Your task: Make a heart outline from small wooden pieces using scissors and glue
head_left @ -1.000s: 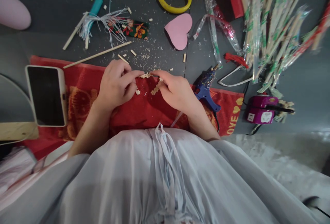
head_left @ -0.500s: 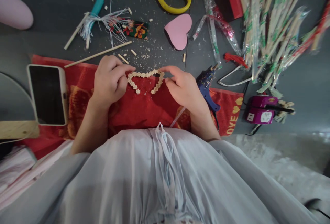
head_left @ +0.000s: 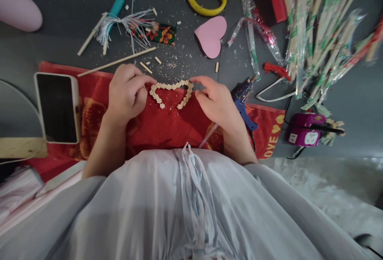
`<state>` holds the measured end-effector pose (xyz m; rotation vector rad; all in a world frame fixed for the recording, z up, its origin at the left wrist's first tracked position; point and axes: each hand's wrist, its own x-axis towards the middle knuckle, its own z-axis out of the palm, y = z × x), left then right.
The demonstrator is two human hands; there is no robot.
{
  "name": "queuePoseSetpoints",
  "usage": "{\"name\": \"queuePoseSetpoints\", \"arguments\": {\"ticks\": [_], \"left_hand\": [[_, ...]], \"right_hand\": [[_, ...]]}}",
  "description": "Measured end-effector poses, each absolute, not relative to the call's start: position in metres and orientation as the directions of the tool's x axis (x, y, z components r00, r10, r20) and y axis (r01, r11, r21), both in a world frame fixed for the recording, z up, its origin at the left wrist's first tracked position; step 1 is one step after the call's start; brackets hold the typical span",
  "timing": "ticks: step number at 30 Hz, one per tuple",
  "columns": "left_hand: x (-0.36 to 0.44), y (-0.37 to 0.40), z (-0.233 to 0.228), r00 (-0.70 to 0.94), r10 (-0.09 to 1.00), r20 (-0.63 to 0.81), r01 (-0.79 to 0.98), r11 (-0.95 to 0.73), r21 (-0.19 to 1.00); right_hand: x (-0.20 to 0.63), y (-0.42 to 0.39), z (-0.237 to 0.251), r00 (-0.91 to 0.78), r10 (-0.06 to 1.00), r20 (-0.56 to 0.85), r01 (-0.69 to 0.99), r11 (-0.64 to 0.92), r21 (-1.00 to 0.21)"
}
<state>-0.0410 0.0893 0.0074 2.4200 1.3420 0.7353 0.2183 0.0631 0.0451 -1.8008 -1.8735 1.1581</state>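
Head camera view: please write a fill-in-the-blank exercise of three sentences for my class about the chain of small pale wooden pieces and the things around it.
1. The chain of small pale wooden pieces lies on a ____ cloth between the left hand and the right hand.
2. The pink paper cut-out has the shape of a ____.
3. The white-framed phone lies with its dark screen facing ____.

Missing words: red; heart; up
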Motion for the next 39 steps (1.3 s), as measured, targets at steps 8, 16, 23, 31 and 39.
{"name": "queuePoseSetpoints", "arguments": {"ticks": [8, 16, 23, 31, 39], "left_hand": [[-0.044, 0.0869, 0.0133, 0.405, 0.83, 0.383, 0.622, -0.557, 0.55], [-0.0446, 0.087, 0.0108, 0.4, 0.859, 0.32, 0.657, -0.512, 0.554], [-0.0433, 0.0866, 0.0126, 0.402, 0.84, 0.364, 0.621, -0.542, 0.566], [-0.0435, 0.0862, 0.0144, 0.411, 0.853, 0.321, 0.663, -0.521, 0.537], [-0.0451, 0.0856, 0.0116, 0.437, 0.803, 0.405, 0.61, -0.596, 0.522]], "right_hand": [[0.2209, 0.0616, 0.0453, -0.166, 0.938, -0.306, 0.715, -0.099, -0.692], [0.2231, 0.0615, 0.0457, -0.14, 0.942, -0.305, 0.73, -0.11, -0.674], [0.2234, 0.061, 0.0469, -0.139, 0.945, -0.296, 0.719, -0.11, -0.687], [0.2237, 0.0598, 0.0472, -0.144, 0.946, -0.29, 0.708, -0.106, -0.698], [0.2233, 0.0593, 0.0487, -0.139, 0.939, -0.315, 0.714, -0.125, -0.689]]}}
